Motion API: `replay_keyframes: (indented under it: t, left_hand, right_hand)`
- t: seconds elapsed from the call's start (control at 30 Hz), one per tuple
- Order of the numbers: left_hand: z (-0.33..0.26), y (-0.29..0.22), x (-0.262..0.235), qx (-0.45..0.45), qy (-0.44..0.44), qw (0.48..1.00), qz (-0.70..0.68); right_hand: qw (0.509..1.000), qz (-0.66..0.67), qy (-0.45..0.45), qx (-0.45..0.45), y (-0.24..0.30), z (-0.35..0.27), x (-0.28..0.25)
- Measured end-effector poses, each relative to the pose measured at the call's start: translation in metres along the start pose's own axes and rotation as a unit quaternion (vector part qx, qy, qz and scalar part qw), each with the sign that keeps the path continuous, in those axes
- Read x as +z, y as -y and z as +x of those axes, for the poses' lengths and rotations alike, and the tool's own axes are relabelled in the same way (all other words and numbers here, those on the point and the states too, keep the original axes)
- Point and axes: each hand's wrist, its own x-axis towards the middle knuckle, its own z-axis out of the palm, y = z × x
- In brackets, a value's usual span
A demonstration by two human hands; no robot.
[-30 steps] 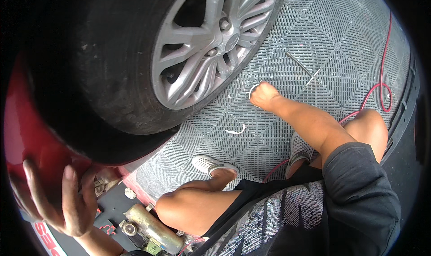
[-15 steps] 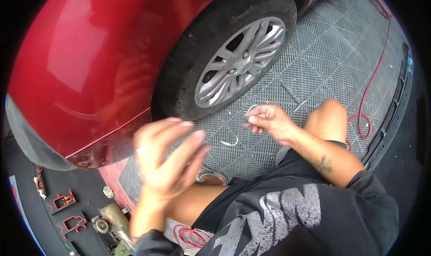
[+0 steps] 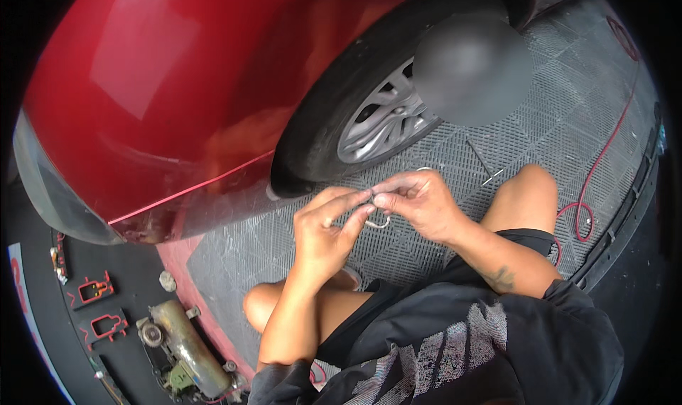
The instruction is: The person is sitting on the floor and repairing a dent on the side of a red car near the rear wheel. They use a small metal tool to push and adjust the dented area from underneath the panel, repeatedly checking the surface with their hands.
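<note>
Bare left hand (image 3: 323,227), bare right hand (image 3: 430,206) meet at fingertips; can't tell if gripping. I'd steady both above grey slotted plastic floor (image 3: 554,135), inside its pink edge (image 3: 186,291).

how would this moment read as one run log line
left hand, right hand | tips meeting | anything pinched: too small to tell | beyond: wheel, red car

Auto workshop/garage by the look: red car (image 3: 177,121), alloy wheel (image 3: 383,121), grated floor tiles (image 3: 558,107) w/ metal rod (image 3: 479,159) nr. the wheel, red hose (image 3: 604,153) twd. tiles' R edge, grimy metal tank (image 3: 188,341) w/ fittings just past their pink L edge (image 3: 181,264).
</note>
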Motion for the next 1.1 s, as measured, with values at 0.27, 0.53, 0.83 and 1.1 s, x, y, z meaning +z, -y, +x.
replay_keyframes:
  t: [0.27,0.53,0.83,1.1]
  left_hand:
    - [-0.015,0.011,-0.004,-0.057,0.037,0.996,-0.065]
    - [-0.03,0.02,-0.034,-0.082,-0.049,0.987,-0.133]
    - [0.02,-0.059,-0.108,0.287,-0.072,0.854,0.428]
    - [0.061,-0.088,-0.147,0.356,0.004,0.591,0.724]
  right_hand:
    - [0.997,0.019,0.064,0.029,0.005,-0.003,-0.003]
    - [0.977,0.158,0.138,0.037,-0.006,0.017,0.031]
    - [0.9,0.417,0.12,-0.041,-0.048,0.089,0.101]
    - [0.945,0.274,-0.139,-0.115,-0.067,0.068,0.161]
